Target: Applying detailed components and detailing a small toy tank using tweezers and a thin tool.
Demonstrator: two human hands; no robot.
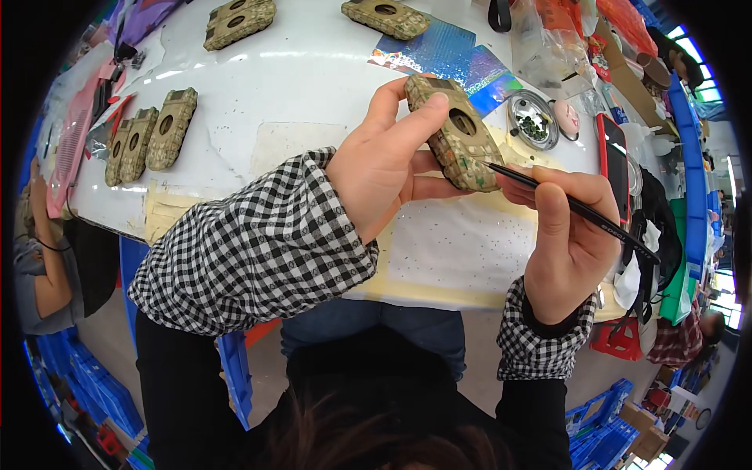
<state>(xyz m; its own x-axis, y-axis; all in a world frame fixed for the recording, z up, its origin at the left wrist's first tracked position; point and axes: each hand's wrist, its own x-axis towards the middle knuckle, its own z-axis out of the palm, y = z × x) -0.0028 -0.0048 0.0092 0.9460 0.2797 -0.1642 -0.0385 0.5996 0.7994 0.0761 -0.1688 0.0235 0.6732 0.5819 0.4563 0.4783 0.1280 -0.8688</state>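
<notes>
My left hand (384,157) grips a camouflage-patterned toy tank hull (440,129), with the thumb over its upper face and fingers around its edges. An oval hole opens in the middle of that face. In my right hand (572,227) are black tweezers (583,208), held like a pen between thumb and fingers. Their fine tip points at the near end of the hull; whether it touches or pinches anything is too small to tell. A round clear dish (533,119) with tiny dark green pieces stands beyond, to the right.
Three similar hulls (171,129) lie at the left; others (239,22) lie at the back. Under my hands is a white sheet (462,251) with tiny specks. A red-edged phone (616,164) lies right, near plastic bags (552,47). Another person's arm (48,243) shows at far left.
</notes>
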